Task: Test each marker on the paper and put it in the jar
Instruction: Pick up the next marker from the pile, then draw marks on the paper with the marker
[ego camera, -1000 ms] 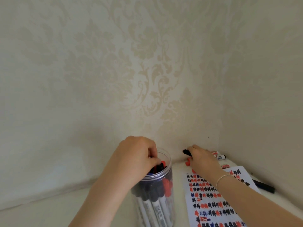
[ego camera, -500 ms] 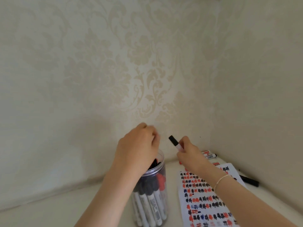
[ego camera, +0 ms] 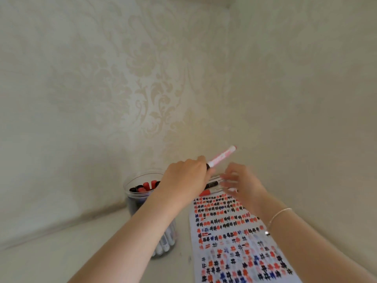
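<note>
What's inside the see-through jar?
The jar holds markers standing upright, red and black caps on top, white barrels lower down. The left hand and forearm cover its right side, so they can't be counted.

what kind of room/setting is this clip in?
Probably a home room corner, at a pale table: damask-patterned wallpaper on both walls, a clear jar of markers, and a test paper covered in red, black and blue scribbles. No lab fixtures visible.

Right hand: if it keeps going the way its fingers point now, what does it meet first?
Most likely the loose markers lying just past the paper; the right hand has blurred fingers aimed at them. Depth is unclear.
</note>
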Demonstrator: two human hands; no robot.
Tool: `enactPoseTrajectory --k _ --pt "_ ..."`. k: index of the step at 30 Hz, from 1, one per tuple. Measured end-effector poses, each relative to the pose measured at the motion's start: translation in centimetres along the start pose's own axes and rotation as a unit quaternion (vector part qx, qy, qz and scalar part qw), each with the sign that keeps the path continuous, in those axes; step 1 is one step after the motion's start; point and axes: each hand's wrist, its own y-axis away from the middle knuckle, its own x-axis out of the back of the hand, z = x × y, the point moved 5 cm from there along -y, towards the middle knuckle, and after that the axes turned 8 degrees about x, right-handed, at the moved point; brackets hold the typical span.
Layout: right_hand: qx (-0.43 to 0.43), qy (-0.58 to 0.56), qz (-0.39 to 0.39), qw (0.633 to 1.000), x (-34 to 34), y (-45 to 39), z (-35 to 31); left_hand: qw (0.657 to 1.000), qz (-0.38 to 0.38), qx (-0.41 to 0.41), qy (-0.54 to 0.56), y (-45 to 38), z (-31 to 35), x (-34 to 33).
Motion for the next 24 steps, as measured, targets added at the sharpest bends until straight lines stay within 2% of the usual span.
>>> enactPoseTrajectory --k 1,2,4,7,9,10,12,13,14,16,18,20,22,24 --pt "-0.059 -0.112 -0.059 0.99 -0.7 0.9 0.2 1.0 0.0 0.002 0.019 0.3 0.4 -0.3" --pt "-0.07 -0.153 -0.107 0.98 -1.2 1.7 0.1 0.999 -0.01 -0.003 0.045 0.7 1.0 -0.7" --pt "-0.038 -0.15 -0.137 0.978 -1.6 2.4 -0.1 0.99 -0.045 -0.019 0.132 1.8 2.6 -1.5" --pt "-0.039 -0.083 -0.169 0.981 -1.6 3.7 0.0 0.949 -0.084 -0.022 0.304 3.3 3.7 -2.6" --pt "-0.054 -0.044 -0.209 0.975 -1.2 4.6 0.1 0.896 -0.121 -0.022 0.426 4.4 4.2 -3.5" --pt "-0.056 -0.031 -0.218 0.974 -0.8 5.0 0.0 0.856 -0.15 -0.018 0.495 5.1 4.5 -3.9" --pt "-0.039 -0.073 -0.177 0.981 0.7 4.7 -0.5 0.762 -0.214 0.001 0.612 6.4 4.9 -4.4" --pt "-0.027 -0.118 -0.125 0.985 2.1 4.3 -0.9 0.737 -0.235 0.01 0.633 7.0 4.8 -4.8" --pt "-0.013 -0.133 -0.071 0.989 3.8 4.0 -1.2 0.739 -0.244 0.016 0.627 7.5 4.6 -5.3" --pt "0.019 -0.061 0.002 0.998 6.5 4.0 -1.8 0.795 -0.244 0.026 0.555 8.1 4.1 -6.3" --pt "0.031 0.026 0.039 0.998 7.7 4.2 -1.3 0.853 -0.256 0.026 0.453 8.4 4.3 -7.5" --pt "0.021 0.072 0.066 0.995 8.3 4.7 -0.2 0.891 -0.269 0.008 0.366 8.2 5.3 -8.7" --pt "0.005 0.094 0.07 0.993 9.1 5.3 1.1 0.907 -0.277 -0.009 0.316 8.0 6.3 -9.5" --pt "-0.012 0.103 0.074 0.992 10.3 5.9 2.5 0.908 -0.291 -0.008 0.3 7.8 7.0 -10.3"
